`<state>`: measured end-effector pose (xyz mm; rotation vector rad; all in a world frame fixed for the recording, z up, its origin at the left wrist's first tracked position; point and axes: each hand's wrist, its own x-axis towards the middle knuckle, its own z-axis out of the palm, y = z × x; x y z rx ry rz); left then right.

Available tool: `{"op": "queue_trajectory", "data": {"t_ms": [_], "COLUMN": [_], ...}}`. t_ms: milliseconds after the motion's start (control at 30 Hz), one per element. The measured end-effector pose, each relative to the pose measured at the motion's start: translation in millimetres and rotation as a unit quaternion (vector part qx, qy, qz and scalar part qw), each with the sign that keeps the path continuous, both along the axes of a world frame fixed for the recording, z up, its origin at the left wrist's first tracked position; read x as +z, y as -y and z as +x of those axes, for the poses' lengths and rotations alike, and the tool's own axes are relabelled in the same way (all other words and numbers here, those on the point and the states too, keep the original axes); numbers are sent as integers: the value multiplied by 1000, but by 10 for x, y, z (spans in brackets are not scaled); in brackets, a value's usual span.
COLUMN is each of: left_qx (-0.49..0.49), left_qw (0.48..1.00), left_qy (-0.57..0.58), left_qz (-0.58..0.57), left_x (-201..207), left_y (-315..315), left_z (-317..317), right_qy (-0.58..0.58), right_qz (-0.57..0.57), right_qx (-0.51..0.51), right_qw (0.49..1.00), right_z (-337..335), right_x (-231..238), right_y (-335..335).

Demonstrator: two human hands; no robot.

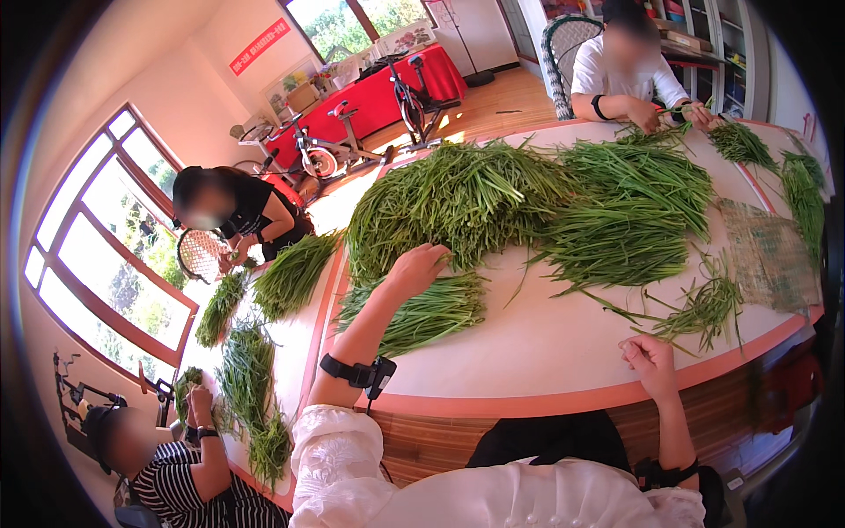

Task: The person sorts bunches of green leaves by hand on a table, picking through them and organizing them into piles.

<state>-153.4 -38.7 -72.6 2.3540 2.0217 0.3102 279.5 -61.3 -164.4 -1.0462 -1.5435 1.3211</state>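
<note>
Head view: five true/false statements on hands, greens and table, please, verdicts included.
1. The wearer's left hand is at the near edge of the large heap of long green stalks. True.
2. The wearer's right hand clutches a thick bunch of stalks. False: it is curled, with no bunch in it.
3. The white tabletop has a salmon-pink border. True.
4. The co-worker in the black-and-white striped shirt is at the picture's upper right. False: lower left.
5. A black strap goes around the wearer's left arm. True.
</note>
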Motion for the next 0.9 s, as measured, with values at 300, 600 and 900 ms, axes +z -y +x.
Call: {"op": "queue_trajectory", "data": {"t_ms": [300,600,900], "left_qx": [10,26,-205], "left_qw": [956,999,887], "left_qy": [220,-4,351], "left_qz": [-194,22,-219], "left_x": [-112,88,62], "left_y": [17,240,443], "left_z": [156,391,2070], "right_qy": [46,121,221], "right_qz": [72,98,592], "right_qx": [-35,4,235], "right_qw": [996,988,738], "right_z": [-56,-59,-329], "right_x": [-27,156,1997], "right_y": [52,79,663]}}
